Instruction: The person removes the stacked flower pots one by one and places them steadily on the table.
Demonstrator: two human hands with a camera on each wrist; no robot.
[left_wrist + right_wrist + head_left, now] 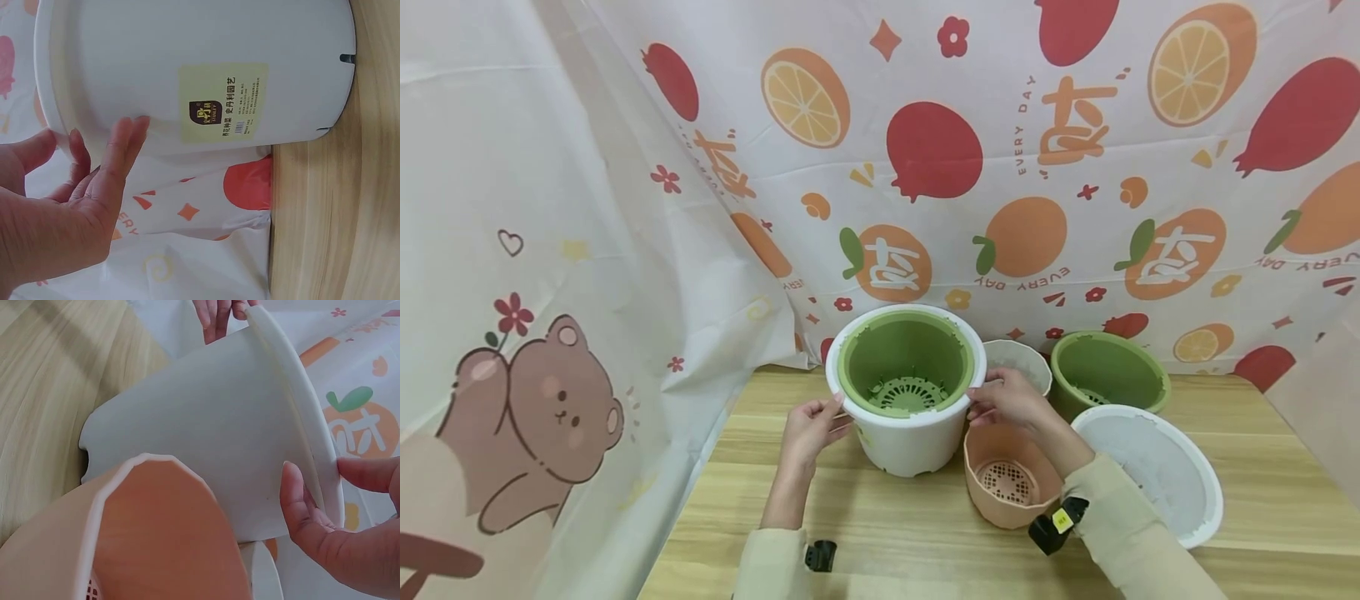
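A large white flowerpot (906,446) stands upright on the wooden table, with a green flowerpot (902,346) nested inside it; slots show in the green one's floor. My left hand (811,432) pinches the white rim at its left side, thumb on top and fingers beneath. In the left wrist view, a label (225,103) is on the white wall below that hand. At the rim's right side, my right hand (1011,402) grips it the same way, thumb (369,474) over the edge. Just below the right hand stands a peach flowerpot (1009,512) with a perforated floor.
Behind my right hand is a smaller white pot (1022,358). Another green pot (1108,367) stands to the right, and a wide white pot (1157,467) leans toward the front right. A fruit-printed cloth (940,250) hangs along the table's back edge.
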